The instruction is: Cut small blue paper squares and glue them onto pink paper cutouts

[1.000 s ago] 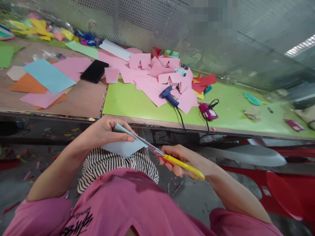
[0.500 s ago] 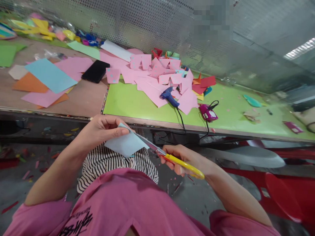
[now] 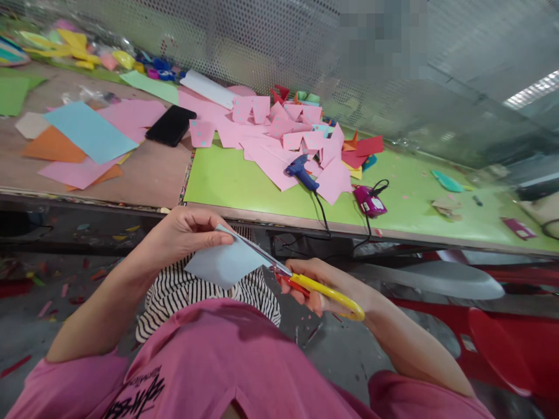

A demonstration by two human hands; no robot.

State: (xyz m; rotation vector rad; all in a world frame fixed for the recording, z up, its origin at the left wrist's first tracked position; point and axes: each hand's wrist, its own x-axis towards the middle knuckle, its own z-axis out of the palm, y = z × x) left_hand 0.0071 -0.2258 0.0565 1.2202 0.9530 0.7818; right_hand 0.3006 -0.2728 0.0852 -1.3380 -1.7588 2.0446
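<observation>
Between thumb and fingers, my left hand [image 3: 188,234] pinches the upper left corner of a light blue piece of paper [image 3: 226,263], held over my striped trousers below the table's front edge. My right hand [image 3: 321,285] is closed around the handles of scissors [image 3: 325,292], yellow on one side and red on the other. Their blades point up and left along the paper's upper right edge, with the tips close to my left fingers.
Pink paper pieces [image 3: 273,166], a blue glue gun [image 3: 301,171] and a magenta box [image 3: 370,201] lie on the green tabletop [image 3: 227,180]. A black phone [image 3: 171,125] and coloured sheets [image 3: 91,132] are at the left. A red chair [image 3: 502,349] stands at lower right.
The paper has turned slightly and shifted a little right with my left hand. The scissor blades look closer together along its edge.
</observation>
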